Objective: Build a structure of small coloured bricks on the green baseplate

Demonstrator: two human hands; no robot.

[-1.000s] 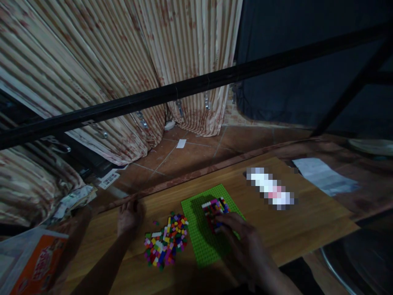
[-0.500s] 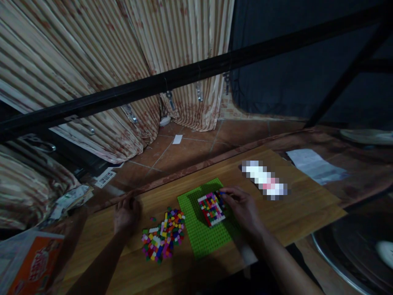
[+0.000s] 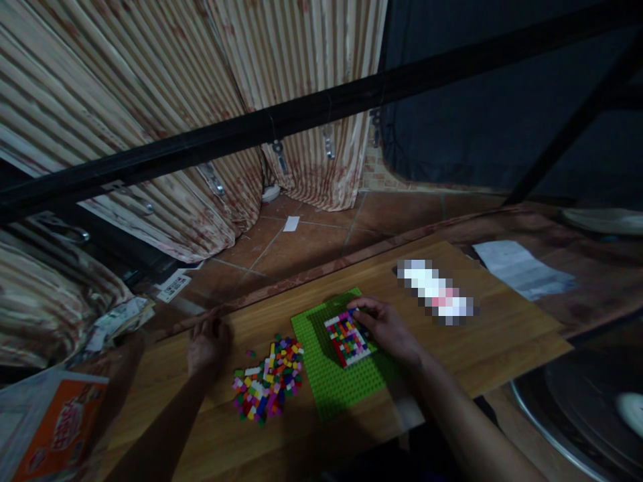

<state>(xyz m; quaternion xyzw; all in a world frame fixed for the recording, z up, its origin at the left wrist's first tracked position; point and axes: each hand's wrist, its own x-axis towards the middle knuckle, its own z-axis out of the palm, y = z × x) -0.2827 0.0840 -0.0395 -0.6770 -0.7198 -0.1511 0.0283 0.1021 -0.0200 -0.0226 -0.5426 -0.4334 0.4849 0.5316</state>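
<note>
A square, many-coloured block of building bricks stands on a green studded baseplate. My right hand is at the block's far right corner, thumb and index finger pinched on a small blue building brick at its top edge. The fingers partly cover that side of the block. To the left of the baseplate lies a loose pile of small coloured bricks. My left hand rests on the table beyond the pile, fingers loosely bent, with nothing visible in it.
The wooden table carries a blurred-out flat object right of the baseplate. White paper lies past its right end. An orange-labelled box stands at the lower left. A dark rail crosses in front of striped curtains.
My right hand has shifted slightly left, bringing its fingertips and the blue brick onto the block's far corner. My left hand stays where it was.
</note>
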